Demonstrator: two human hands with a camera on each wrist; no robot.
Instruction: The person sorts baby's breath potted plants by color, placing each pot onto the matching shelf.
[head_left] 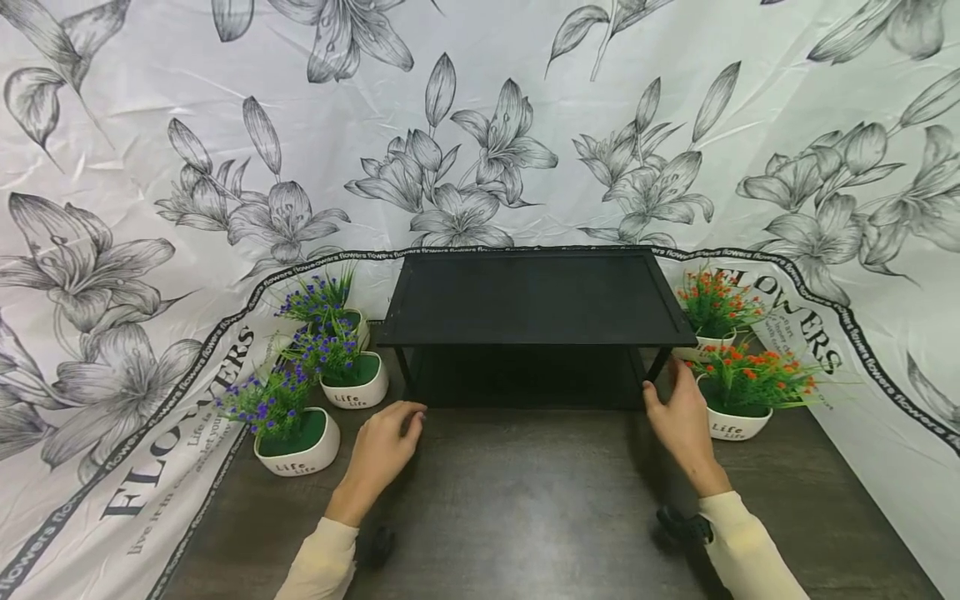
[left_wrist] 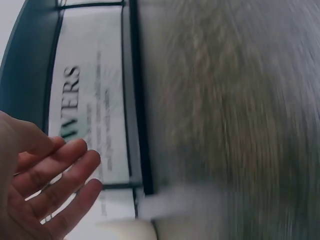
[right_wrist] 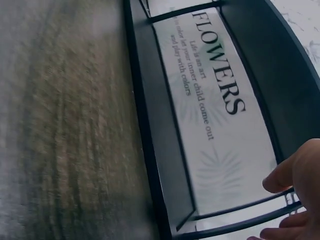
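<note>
Over a dark wood-grain table (head_left: pixel 517 500), my left hand (head_left: pixel 382 442) is holding nothing at eleven o'clock, fingers loosely bent. At one, my right hand (head_left: pixel 684 421) is straddling a slim black shelf leg (head_left: pixel 658 365), fingers unclenched, contact unclear. White pots with purple flowers (head_left: pixel 300 457) are sitting at ten, orange-flowered ones (head_left: pixel 738 427) at two; a black rectangular two-tier shelf (head_left: pixel 536 300) is standing at twelve.

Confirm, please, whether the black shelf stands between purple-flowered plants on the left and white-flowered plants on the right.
White is wrong: the plants right of the black shelf are orange-flowered, as the head view shows; the rest holds.
</note>
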